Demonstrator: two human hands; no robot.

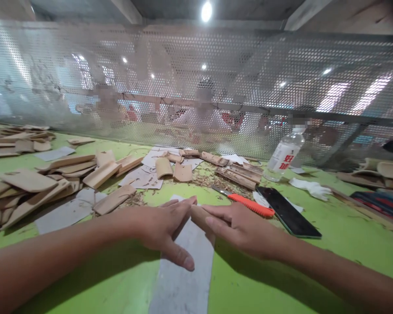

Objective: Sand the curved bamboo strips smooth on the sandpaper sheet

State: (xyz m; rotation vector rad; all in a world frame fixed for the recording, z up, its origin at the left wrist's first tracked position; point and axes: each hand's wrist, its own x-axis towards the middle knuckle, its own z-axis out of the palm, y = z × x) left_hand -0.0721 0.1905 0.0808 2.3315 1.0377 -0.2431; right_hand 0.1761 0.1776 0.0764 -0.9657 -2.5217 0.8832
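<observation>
In the middle of the head view, my right hand (239,224) is closed around a curved bamboo piece (201,216). Its far end points toward my left fingertips. My left hand (165,224) is flat and palm down, the thumb spread away from the fingers and nothing in its grasp. Its fingertips are close to the bamboo piece; I cannot tell whether they touch it. Under both hands lies a long white paper strip (183,279). Just beyond my right hand rests an orange-handled utility knife (252,206) with its blade out, beside a black phone (286,212).
Bamboo pieces (29,179) are heaped at the left, and more strips (237,174) lie ahead among brown shavings. A clear bottle (284,155) stands at the back right near a white glove (310,188). A perforated metal screen (170,87) crosses behind the green table (118,279); people sit beyond it.
</observation>
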